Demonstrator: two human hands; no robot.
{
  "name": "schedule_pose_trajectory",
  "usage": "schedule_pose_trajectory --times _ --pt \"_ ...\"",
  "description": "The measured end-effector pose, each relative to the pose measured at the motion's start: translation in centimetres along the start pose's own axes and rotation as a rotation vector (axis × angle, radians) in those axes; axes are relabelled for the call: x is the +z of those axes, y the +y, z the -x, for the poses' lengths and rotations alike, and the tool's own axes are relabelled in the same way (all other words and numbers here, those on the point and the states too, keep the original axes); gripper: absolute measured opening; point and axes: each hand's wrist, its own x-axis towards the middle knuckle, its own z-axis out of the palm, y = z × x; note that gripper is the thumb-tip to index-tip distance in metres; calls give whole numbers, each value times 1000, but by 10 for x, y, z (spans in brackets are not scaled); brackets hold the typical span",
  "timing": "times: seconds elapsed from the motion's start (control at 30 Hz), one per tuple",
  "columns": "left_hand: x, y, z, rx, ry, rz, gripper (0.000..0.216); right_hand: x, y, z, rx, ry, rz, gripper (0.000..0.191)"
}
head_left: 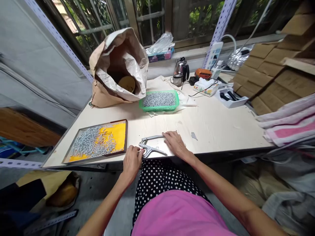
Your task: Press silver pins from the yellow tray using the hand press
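Note:
Grey metal spring-handled pliers [150,146] lie at the table's front edge, handles spread toward the right. My right hand [175,143] has its fingers closed at the end of the upper handle. Beside the head of the pliers, my left hand [133,159] is closed in a pinch. A small red bit shows at its fingertips; what they hold is too small to make out. Left of this hand is a shallow tray [126,131] with a yellow bottom, holding many small silver metal pins. More such pins fill a green plastic basket [159,109] farther back.
A large open paper bag [104,95] stands at the back left. Along the back right are a steel kettle [181,67], an orange device [203,73], a tissue box [205,88] and a white tray [231,102]. Stacked cardboard [268,75] borders the right side.

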Motion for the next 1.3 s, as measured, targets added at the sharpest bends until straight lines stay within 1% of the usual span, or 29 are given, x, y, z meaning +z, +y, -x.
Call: schedule_pose_trajectory --times 0.13,0.17,0.23,0.3,0.4,0.5,0.57,0.67,0.73,0.77,0.8,0.87,0.97,1.03,1.07,1.1,1.17,1.23,1.3 --pt "-5 5 -17 -192 -275 -50 19 0 0 -5 -23 -35 90 40" --pt "-7 6 -22 -222 -329 -56 17 -1 1 -8 -33 -47 109 38" --pt "-11 6 -32 -229 -417 -78 16 -4 4 -15 -49 -71 130 32" --pt "-16 4 -41 -204 -483 -103 15 -6 7 -24 -55 -89 132 26" --pt "-21 -1 -48 -224 -567 -106 17 -6 9 -35 -54 -92 132 22" --pt "-23 -3 -51 -231 -597 -82 21 -4 10 -42 -74 -73 135 19" --pt "-23 -3 -49 -194 -548 -116 21 -3 12 -44 -91 -52 137 18" --pt "-28 -2 -48 -120 -431 -196 22 -3 20 -45 -105 -18 136 16" --pt "-34 -1 -54 -68 -368 -202 22 -4 24 -46 -116 1 122 16" --pt "-39 1 -62 -36 -332 -190 23 -4 25 -47 -121 13 113 16" --pt "-45 4 -73 3 -282 -177 23 -4 26 -47 -125 25 103 16" --pt "-61 18 -104 105 -134 -155 26 -4 26 -48 -125 47 93 17" --pt "-92 51 -159 254 138 -118 29 -3 26 -49 -117 57 99 18" --pt "-115 69 -184 268 288 -97 30 -2 27 -49 -121 53 97 19" --pt "-125 72 -190 265 324 -94 32 -2 27 -48 -126 52 92 20" --pt "-135 72 -192 261 343 -96 33 -2 28 -46 -133 50 83 20" --pt "-147 56 -185 220 341 -129 32 -1 29 -44 -146 52 65 21" --pt "-150 25 -168 113 293 -194 29 0 31 -42 -160 56 57 24" --pt "-146 -18 -149 -53 200 -261 27 2 32 -41 -171 58 63 26"
